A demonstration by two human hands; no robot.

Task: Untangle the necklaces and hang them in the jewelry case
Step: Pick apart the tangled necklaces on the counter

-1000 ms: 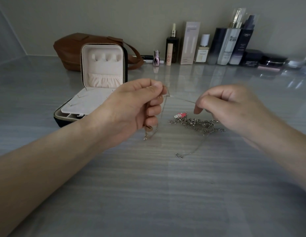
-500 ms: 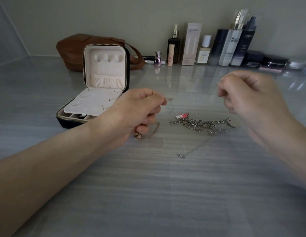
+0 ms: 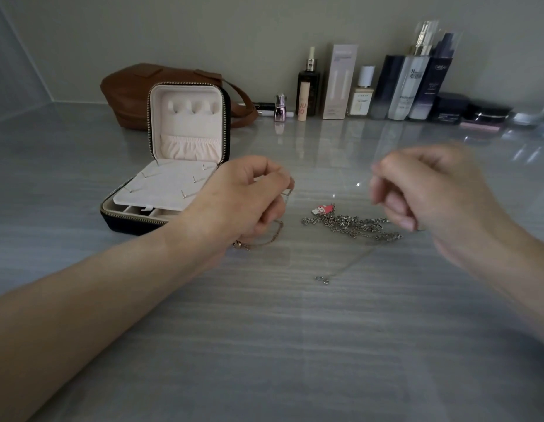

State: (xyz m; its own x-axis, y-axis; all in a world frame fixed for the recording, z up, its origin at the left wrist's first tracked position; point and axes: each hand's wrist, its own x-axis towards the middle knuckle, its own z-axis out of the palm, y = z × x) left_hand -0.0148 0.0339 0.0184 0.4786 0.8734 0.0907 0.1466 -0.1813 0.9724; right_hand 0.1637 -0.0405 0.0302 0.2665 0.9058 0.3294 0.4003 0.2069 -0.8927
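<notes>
My left hand (image 3: 246,202) hovers just right of the open jewelry case (image 3: 127,216) and pinches a thin rose-gold necklace (image 3: 272,236), whose loop and clasp hang below my fingers onto the table. My right hand (image 3: 422,193) is blurred, with curled fingers pinching the far end of that fine chain. Only faint glints show between the hands. A heap of chunky silver necklace (image 3: 352,223) with a pink-red charm (image 3: 322,208) lies on the table between and below my hands. A fine silver chain trails from it to a clasp (image 3: 322,279). The case lid stands upright.
A brown leather bag (image 3: 133,92) lies behind the case. A row of cosmetic bottles and jars (image 3: 371,89) lines the back wall. The grey striped tabletop (image 3: 295,345) stretches toward me.
My right hand pulled away to the right and upward, then came back slightly down and left. My left hand sank a little, and the rose-gold chain slid further out beneath it.
</notes>
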